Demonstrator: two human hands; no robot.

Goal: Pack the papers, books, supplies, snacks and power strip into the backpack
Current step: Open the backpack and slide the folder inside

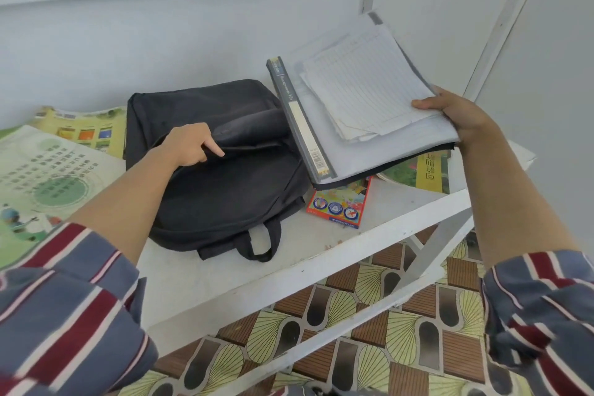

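Note:
A black backpack (221, 183) lies flat on the white shelf (321, 254), its top opening facing away from me. My left hand (188, 145) grips the edge of that opening and holds it apart. My right hand (456, 114) grips the right edge of a grey clear-cover file (318, 141) with loose lined papers (363, 87) stacked on top, held tilted in the air just right of the bag. Under the file lies a red box of coloured pencils (337, 202) and a green and yellow book (421, 173).
Two more books lie left of the bag: a white and green one (41, 183) in front, a yellow one (83, 128) behind it. A white wall backs the shelf. A slanted white post (504, 26) stands at right. Patterned floor tiles (369, 331) show below.

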